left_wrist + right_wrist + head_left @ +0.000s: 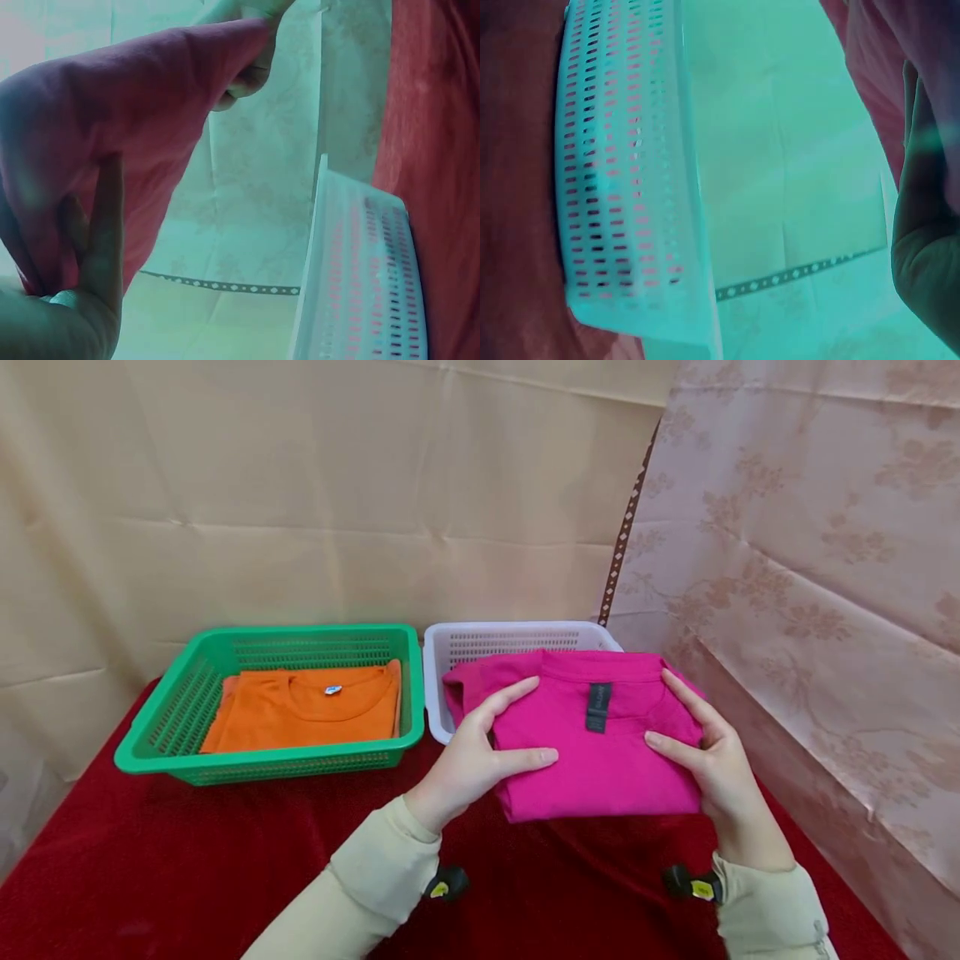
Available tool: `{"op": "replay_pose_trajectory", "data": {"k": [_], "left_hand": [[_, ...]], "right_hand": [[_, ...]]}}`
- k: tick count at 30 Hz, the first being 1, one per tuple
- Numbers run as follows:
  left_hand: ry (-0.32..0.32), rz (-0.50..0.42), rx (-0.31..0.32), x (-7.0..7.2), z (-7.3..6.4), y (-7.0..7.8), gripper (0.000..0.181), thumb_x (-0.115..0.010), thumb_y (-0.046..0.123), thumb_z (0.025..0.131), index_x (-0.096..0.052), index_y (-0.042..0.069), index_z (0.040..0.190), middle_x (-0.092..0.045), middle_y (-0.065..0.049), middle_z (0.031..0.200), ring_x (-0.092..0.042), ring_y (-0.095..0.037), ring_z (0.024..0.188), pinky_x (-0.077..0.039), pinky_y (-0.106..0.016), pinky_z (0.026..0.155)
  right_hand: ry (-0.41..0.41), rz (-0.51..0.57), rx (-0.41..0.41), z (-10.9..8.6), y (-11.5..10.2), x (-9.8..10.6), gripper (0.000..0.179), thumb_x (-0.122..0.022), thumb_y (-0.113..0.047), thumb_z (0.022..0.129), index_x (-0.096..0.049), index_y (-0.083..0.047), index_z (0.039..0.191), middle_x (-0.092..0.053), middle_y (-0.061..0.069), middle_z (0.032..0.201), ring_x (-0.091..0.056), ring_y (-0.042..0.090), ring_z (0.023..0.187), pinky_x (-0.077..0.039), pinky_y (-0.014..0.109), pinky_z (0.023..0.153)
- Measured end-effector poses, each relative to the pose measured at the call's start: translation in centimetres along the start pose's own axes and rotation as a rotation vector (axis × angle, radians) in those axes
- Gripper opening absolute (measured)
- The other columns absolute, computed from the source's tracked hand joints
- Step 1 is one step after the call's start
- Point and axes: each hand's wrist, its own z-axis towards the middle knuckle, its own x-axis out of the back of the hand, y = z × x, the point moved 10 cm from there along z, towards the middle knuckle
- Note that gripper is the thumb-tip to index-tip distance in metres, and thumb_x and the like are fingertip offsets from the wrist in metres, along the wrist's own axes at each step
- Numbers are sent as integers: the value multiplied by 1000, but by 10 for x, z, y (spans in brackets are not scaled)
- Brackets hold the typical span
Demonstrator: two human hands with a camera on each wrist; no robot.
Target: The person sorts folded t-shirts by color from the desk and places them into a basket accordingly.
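A folded magenta T-shirt (592, 777) with a dark neck label hangs in the air between both hands, partly in front of the white basket (517, 631). On its left side the left hand (480, 756) grips it, thumb and index finger lying on the upper face and the other fingers hidden beneath. The right hand (712, 760) holds the opposite side in a like way. From below, the left wrist view shows the shirt's underside (142, 97) with left fingers (105, 232) against it. In the right wrist view only part of the right hand (930, 255) appears at the edge.
Left of the white basket stands a green basket (277, 768) with a folded orange T-shirt (300, 710) in it. Both rest on a red cloth (225, 860). Behind hangs a beige curtain (300, 485), and a floral curtain (825, 568) runs along the right.
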Motion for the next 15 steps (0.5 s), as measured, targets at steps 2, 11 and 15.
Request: {"op": "replay_pose_trajectory", "data": {"k": [2,11,15], "left_hand": [[24,-1,-7,6,4,2,72,-75,11,86,-44,36,146,-55,-7,133,-65,-17,105,-57,-31,88],[110,-49,-39,32,31,7,74,-77,12,85,-44,42,143,-55,-3,133,-62,-21,111,-57,-34,88],[168,-34,-41,43,44,9,74,-79,15,84,-44,46,141,-51,1,136,-56,-22,118,-56,-33,89]], "right_hand": [[5,-8,3,7,-2,-3,73,-58,13,91,-41,-21,153,-55,-8,138,-66,3,102,-59,22,73],[-2,35,-10,44,-12,-17,73,-62,11,90,-45,-25,150,-60,-7,132,-67,4,100,-59,23,72],[23,48,-35,63,-12,-19,73,-66,8,89,-46,-26,149,-61,-6,130,-68,4,97,-59,22,70]]}}
